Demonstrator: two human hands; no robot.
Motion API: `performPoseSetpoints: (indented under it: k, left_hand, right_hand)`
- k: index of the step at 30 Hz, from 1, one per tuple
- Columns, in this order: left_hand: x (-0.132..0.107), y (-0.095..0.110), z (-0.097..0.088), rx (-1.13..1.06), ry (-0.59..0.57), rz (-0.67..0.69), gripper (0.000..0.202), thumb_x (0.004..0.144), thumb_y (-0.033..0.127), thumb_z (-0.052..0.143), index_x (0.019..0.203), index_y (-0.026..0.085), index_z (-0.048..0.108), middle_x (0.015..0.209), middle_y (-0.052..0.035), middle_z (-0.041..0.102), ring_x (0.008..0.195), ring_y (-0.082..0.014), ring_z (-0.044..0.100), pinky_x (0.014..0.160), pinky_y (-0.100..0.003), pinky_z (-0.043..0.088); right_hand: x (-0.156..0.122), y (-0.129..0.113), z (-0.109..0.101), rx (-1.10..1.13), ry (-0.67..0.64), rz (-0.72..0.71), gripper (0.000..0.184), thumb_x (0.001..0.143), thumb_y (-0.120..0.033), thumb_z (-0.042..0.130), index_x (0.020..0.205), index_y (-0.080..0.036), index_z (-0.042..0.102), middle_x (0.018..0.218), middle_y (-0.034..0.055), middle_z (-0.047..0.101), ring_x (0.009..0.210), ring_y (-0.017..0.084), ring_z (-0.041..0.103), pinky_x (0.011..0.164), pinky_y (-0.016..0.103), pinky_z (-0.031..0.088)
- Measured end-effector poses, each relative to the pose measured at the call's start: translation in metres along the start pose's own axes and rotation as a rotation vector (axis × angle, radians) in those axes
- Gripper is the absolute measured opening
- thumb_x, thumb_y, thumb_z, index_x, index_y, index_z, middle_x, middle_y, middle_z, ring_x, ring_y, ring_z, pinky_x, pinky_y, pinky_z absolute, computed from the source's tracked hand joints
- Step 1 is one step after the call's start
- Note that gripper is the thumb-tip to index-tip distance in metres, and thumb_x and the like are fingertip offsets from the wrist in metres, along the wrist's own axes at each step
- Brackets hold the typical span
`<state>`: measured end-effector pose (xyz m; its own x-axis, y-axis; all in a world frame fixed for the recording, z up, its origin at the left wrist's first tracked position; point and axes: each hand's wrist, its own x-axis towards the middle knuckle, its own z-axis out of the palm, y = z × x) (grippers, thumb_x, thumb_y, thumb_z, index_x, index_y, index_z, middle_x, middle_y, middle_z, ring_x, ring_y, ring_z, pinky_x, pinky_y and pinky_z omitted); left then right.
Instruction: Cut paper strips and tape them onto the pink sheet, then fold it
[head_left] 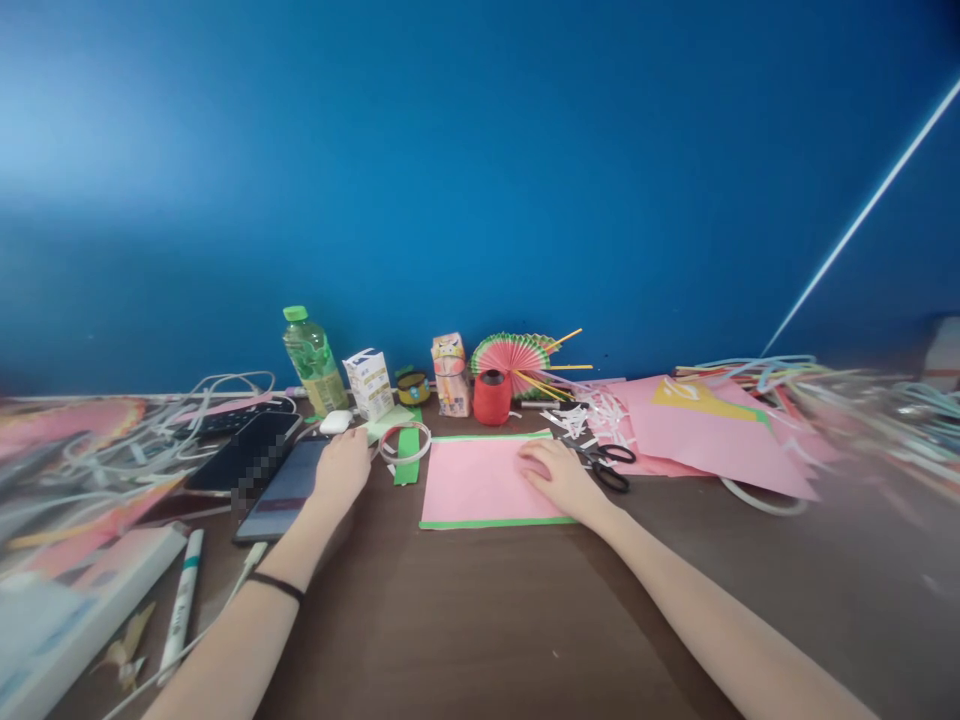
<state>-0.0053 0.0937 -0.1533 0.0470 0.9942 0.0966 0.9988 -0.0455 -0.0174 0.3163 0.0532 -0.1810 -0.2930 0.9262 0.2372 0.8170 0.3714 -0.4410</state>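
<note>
My right hand (559,472) lies on the right part of a pink sheet of paper (472,485), fingers spread and pressing lightly on it. Green strips edge the sheet along its top and bottom. My left hand (343,468) reaches past a dark tablet (285,492), its fingers bunched at the near corner of a pale green paper (386,424). Between the hands a roll of tape (384,446) rests partly over a bright green strip (407,455). Black-handled scissors (611,466) sit just right of my right hand, beside white paper shreds (574,420).
Along the blue wall stand a green-capped bottle (313,365), a white carton (369,383), a decorated box (451,375), a red pot (493,398) and a watermelon-patterned paper fan (514,355). Pink sheets (697,440) pile at right. Cables, a phone (244,452) and a marker (182,605) crowd the left.
</note>
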Motion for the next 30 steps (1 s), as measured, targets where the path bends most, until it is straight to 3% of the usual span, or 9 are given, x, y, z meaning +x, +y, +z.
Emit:
performPoseSetpoints:
  k: [9, 14, 21, 26, 30]
  left_hand:
    - [0.023, -0.004, -0.001, 0.091, -0.06, 0.106, 0.03, 0.082, 0.016, 0.033, 0.1, 0.007, 0.055, 0.096, -0.0186, 0.059, 0.087, -0.0286, 0.059, 0.07, -0.035, 0.044]
    - [0.023, -0.004, -0.013, 0.094, -0.03, 0.025, 0.031, 0.081, 0.016, 0.031, 0.098, 0.009, 0.056, 0.087, -0.0195, 0.061, 0.088, -0.0344, 0.058, 0.069, -0.04, 0.043]
    - [0.019, -0.014, -0.032, -0.054, 0.007, -0.139, 0.022, 0.08, 0.025, 0.035, 0.08, 0.019, 0.056, 0.08, -0.0097, 0.065, 0.077, -0.025, 0.062, 0.063, -0.028, 0.041]
    - [0.017, -0.006, -0.05, -0.178, 0.127, -0.183, 0.023, 0.081, 0.03, 0.035, 0.089, 0.021, 0.054, 0.087, -0.0065, 0.065, 0.082, -0.0232, 0.061, 0.066, -0.028, 0.041]
    - [0.011, 0.018, -0.07, -0.629, 0.354, -0.155, 0.012, 0.075, 0.024, 0.045, 0.083, 0.018, 0.053, 0.09, -0.0045, 0.065, 0.079, -0.0178, 0.061, 0.071, -0.025, 0.042]
  right_hand:
    - [0.001, -0.002, -0.002, 0.006, -0.007, 0.013, 0.02, 0.081, -0.019, 0.055, 0.1, -0.019, 0.057, 0.111, 0.0058, 0.054, 0.107, 0.021, 0.044, 0.09, 0.039, 0.032]
    - [0.001, -0.003, -0.002, 0.002, -0.007, 0.02, 0.019, 0.08, -0.018, 0.054, 0.099, -0.019, 0.057, 0.111, 0.0063, 0.055, 0.107, 0.022, 0.044, 0.089, 0.039, 0.033]
    - [0.001, -0.004, -0.003, -0.009, -0.018, 0.027, 0.019, 0.081, -0.019, 0.053, 0.1, -0.019, 0.057, 0.111, 0.0068, 0.055, 0.106, 0.023, 0.045, 0.088, 0.041, 0.033]
    - [0.001, -0.004, -0.002, 0.01, 0.001, 0.012, 0.019, 0.079, -0.019, 0.054, 0.098, -0.019, 0.058, 0.109, 0.007, 0.056, 0.106, 0.024, 0.045, 0.088, 0.042, 0.033]
    - [0.003, -0.003, -0.003, 0.139, 0.045, 0.043, 0.017, 0.077, -0.018, 0.053, 0.093, -0.017, 0.059, 0.105, 0.0062, 0.058, 0.104, 0.022, 0.048, 0.092, 0.039, 0.034]
